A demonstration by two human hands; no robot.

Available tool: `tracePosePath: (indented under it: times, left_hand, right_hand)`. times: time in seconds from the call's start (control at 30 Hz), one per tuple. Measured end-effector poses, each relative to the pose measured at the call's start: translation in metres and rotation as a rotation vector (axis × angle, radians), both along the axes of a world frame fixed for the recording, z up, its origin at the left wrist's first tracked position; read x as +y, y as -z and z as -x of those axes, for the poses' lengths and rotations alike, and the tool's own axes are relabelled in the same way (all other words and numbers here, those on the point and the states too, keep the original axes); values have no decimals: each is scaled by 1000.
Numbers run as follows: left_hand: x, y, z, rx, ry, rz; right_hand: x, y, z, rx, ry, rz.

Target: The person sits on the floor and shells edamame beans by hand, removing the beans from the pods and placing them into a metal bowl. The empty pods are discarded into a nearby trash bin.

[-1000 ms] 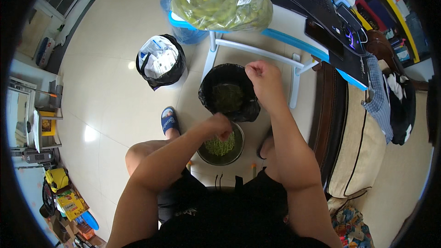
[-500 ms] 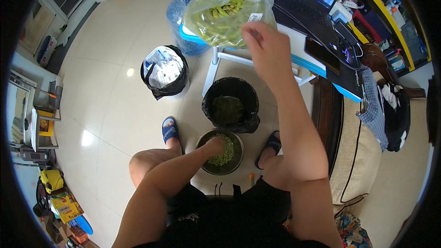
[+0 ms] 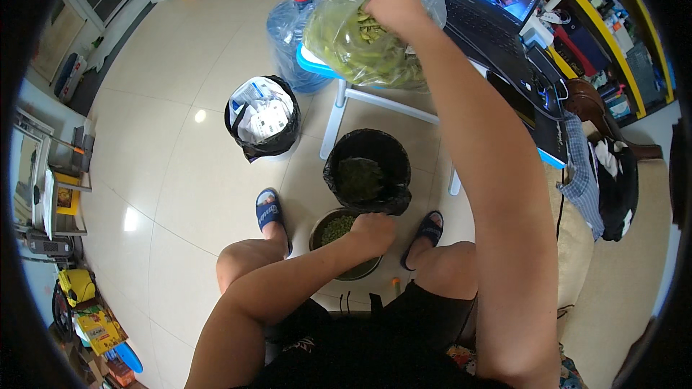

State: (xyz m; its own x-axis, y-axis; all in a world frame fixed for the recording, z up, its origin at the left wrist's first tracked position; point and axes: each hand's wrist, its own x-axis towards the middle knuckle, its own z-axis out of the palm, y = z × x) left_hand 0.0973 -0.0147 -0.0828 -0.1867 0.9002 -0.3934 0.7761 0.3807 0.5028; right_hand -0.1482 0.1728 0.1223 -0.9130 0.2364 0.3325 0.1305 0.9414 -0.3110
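Observation:
A clear plastic bag (image 3: 335, 43) full of green bean pods, which look like edamame, lies on the corner of a blue-edged table. My right hand (image 3: 398, 7) reaches into its mouth, fingers curled down against the pods (image 3: 370, 27); the fingertips are hidden. Between my feet stands a metal bowl (image 3: 366, 268) holding shelled green beans (image 3: 336, 228). Over the bowl's right side is my left hand (image 3: 373, 233), its fingers closed; what they hold, if anything, cannot be seen. Just beyond the bowl is a bin with a black liner (image 3: 398, 155) and dark green scraps (image 3: 360, 179) inside.
Another lined bin (image 3: 261, 112) with white packaging stands to the left. A large blue water bottle (image 3: 285, 32) is beside the white table legs (image 3: 333, 119). The laptop (image 3: 483, 29) sits behind the bag, and a couch (image 3: 613, 259) is at right.
My right hand has moved from the bag's near right side up into its mouth. My left hand has come out of the beans and shifted right, over the bowl's edge.

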Motion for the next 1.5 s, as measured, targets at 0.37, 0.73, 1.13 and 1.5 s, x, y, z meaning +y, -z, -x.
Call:
tracePosePath:
  times: [0.37, 0.73, 1.13, 1.5]
  left_hand:
    - [-3, -86, 61, -460, -650, -723]
    - [3, -85, 86, -1115, -860, -833]
    - [16, -86, 83, -1229, -1003, -815]
    - [25, -84, 77, -1080, -953, -859]
  right_hand:
    - [-10, -4, -169, 68, -17, 216]
    - [-47, 86, -238, 82, -144, 556]
    - [-31, 125, -234, 220, -102, 1175]
    - [-27, 123, -235, 247, -96, 1152]
